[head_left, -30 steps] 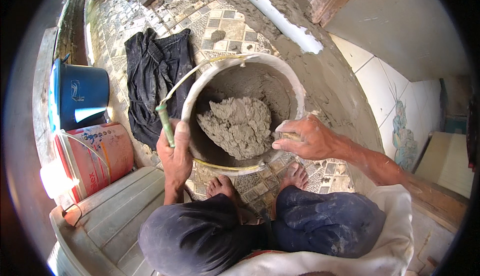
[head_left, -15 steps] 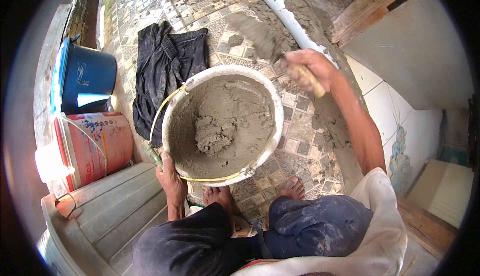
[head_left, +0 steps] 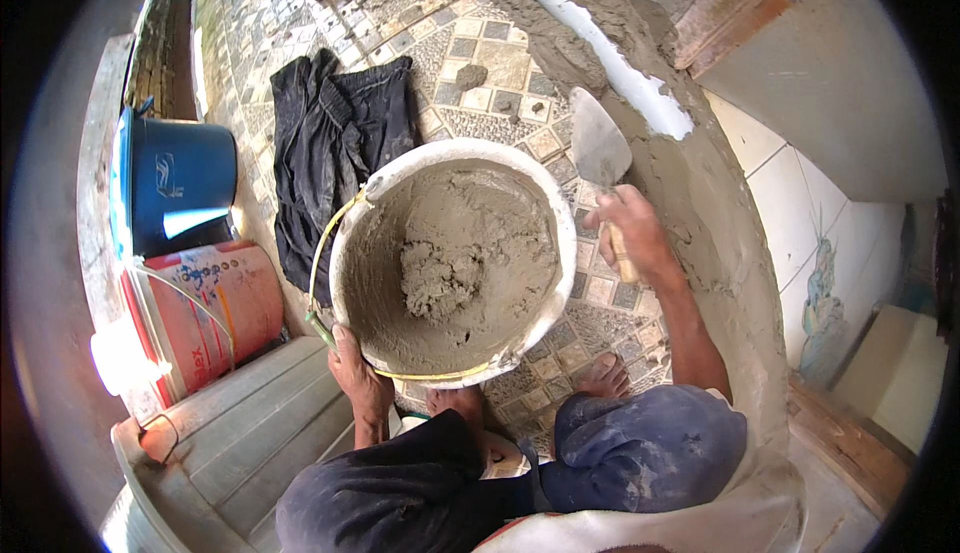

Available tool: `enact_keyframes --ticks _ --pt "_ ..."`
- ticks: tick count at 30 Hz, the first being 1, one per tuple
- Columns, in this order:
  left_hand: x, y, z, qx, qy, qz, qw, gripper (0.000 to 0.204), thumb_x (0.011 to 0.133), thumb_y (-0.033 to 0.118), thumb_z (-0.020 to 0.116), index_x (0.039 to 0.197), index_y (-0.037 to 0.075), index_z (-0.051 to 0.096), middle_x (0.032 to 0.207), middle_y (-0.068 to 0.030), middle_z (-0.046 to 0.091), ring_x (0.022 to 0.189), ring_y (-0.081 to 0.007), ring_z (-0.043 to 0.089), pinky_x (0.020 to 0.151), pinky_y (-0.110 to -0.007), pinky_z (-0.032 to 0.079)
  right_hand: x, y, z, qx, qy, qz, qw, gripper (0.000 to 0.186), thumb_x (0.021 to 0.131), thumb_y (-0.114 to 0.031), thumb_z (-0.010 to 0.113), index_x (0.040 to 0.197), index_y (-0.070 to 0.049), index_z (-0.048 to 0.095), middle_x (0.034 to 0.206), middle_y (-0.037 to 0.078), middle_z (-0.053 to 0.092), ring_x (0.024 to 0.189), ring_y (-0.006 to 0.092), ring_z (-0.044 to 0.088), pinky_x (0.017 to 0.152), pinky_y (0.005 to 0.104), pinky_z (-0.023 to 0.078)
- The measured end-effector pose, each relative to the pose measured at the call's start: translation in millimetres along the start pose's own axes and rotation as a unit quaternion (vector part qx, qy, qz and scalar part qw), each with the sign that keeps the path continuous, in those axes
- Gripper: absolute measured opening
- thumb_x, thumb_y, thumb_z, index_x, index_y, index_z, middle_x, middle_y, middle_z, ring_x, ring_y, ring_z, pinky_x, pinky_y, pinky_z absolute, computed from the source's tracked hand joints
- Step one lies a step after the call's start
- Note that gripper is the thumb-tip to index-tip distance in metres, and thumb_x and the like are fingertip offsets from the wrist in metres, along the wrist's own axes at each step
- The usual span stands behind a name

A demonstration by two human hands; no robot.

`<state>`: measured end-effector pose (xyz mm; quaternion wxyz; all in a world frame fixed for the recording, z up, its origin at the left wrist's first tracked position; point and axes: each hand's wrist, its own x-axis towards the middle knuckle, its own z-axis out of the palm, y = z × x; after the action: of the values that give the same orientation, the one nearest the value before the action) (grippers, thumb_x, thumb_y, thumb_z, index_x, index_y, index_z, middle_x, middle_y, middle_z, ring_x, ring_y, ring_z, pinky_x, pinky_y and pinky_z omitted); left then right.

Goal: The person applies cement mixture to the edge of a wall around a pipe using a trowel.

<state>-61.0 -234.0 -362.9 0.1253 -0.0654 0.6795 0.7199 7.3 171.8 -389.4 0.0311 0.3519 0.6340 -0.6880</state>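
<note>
The fingers of the right hand are closed around the wooden handle of a trowel, whose pale metal blade points forward from them, above the tiled floor. To the left of these fingers stands a round bucket with a whitish rim, its mouth facing up. Inside it lies grey mortar, smeared up the walls and lumpy near the middle. The left hand is at the near left side of the bucket, its thumb against the outside below the rim; its other fingers are mostly hidden, so how tightly they are closed cannot be told. Just forward of that thumb is the green grip of the yellow bail. Farther forward from the left fingers, a dark garment lies crumpled on the floor. To their left are a red bucket lying on its side and, beyond it, a blue bucket. To the right of the right fingers runs a wet cement band, with a white strip ahead of them.
</note>
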Motion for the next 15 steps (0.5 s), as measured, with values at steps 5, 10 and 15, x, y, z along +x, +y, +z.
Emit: enact_keyframes --ticks 5,10,15 --pt "1 7 13 0.006 -0.01 0.028 1.0 0.05 0.114 0.036 0.037 0.12 -0.007 0.062 0.112 -0.0125 0.071 0.095 -0.0151 0.067 0.082 -0.031 0.054 74 -6 18 -0.343 0.079 -0.105 0.93 0.046 0.097 -0.026 0.057 0.126 0.009 0.051 0.11 0.03 0.069 0.101 0.0453 0.069 0.093 0.0513 0.054" --pt "2 0 6 -0.007 -0.023 0.024 0.999 0.049 0.113 0.036 0.04 0.12 -0.007 0.062 0.112 -0.0127 0.071 0.095 -0.0161 0.067 0.082 -0.032 0.055 178 -20 25 -0.41 0.126 -0.074 0.9 0.047 0.097 -0.028 0.055 0.131 0.004 0.056 0.11 0.034 0.068 0.104 0.0461 0.068 0.093 0.0531 0.053" --pt "2 -6 -4 -0.007 -0.004 0.015 1.0 0.047 0.112 0.037 0.046 0.122 -0.006 0.062 0.111 -0.0124 0.071 0.094 -0.017 0.068 0.082 -0.032 0.055 149 -30 21 -0.343 0.188 -0.126 0.912 0.047 0.095 -0.03 0.055 0.125 0.006 0.059 0.115 0.036 0.067 0.109 0.0512 0.065 0.097 0.0555 0.051"
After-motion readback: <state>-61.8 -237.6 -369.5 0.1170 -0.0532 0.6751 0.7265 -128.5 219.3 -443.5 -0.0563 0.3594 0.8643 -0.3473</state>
